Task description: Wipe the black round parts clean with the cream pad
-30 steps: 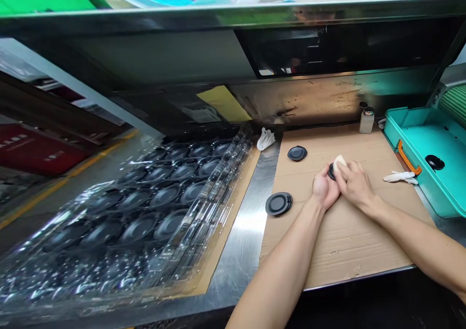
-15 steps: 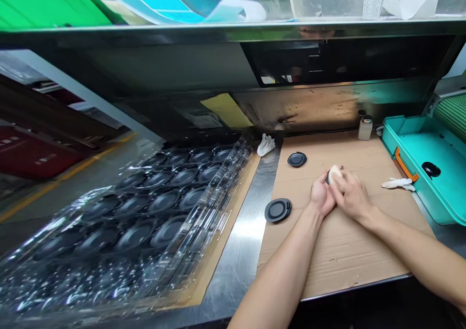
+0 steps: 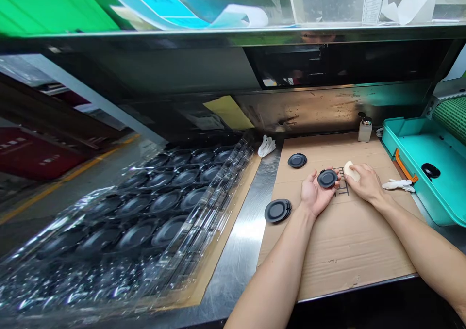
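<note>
In my left hand rests a round black plastic lid-like part, its flat face turned up and the fingers curled round its edge. My right hand, a little to the right, pinches a cream-coloured pad just above the cardboard; pad and part are apart. Two more black round pieces lie on the cardboard sheet: a far one and what looks like a small stack nearer my left forearm.
Clear plastic trays with rows of black round parts fill the left side. A teal bin with an orange handle holds one black part. White gloves, a crumpled white cloth and a small bottle lie around the cardboard's edges.
My right hand has drawn the cream pad off the black part and moved it to the right. The part now shows uncovered in my left hand, along with dark print on the cardboard.
</note>
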Action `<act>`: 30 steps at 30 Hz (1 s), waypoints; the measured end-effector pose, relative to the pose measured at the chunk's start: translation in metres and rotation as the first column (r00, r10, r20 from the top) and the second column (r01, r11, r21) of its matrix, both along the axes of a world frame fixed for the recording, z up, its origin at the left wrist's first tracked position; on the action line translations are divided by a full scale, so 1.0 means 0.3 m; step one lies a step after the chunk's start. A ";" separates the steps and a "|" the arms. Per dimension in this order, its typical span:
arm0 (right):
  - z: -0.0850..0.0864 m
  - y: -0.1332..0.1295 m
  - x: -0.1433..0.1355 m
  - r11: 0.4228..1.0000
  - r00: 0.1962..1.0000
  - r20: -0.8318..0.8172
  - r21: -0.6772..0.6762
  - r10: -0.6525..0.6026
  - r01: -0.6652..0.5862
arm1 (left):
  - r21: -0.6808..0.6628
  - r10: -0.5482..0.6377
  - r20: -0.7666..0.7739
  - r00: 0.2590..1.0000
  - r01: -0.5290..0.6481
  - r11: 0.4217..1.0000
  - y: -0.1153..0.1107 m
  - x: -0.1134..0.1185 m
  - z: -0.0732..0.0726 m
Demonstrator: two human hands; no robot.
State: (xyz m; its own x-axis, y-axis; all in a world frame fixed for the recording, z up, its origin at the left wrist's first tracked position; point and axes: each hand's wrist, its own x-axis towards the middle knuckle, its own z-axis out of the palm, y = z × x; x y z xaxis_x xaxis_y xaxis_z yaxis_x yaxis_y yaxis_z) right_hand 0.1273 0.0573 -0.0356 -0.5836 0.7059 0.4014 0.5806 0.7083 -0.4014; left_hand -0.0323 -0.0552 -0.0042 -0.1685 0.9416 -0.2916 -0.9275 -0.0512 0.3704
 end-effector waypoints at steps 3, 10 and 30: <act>-0.001 -0.012 -0.004 0.999 0.996 0.081 0.006 0.036 -0.036 | -0.001 0.016 0.030 0.999 -0.016 1.000 -0.005 0.005 0.010; 0.023 -0.025 0.001 1.000 0.987 0.162 0.011 -0.003 0.001 | -0.057 0.010 0.033 0.999 -0.008 0.998 -0.003 0.004 0.022; 0.183 0.023 0.321 0.988 0.848 0.513 0.005 -0.132 0.151 | -0.057 -0.126 -0.090 0.988 0.121 0.991 0.002 0.018 -0.012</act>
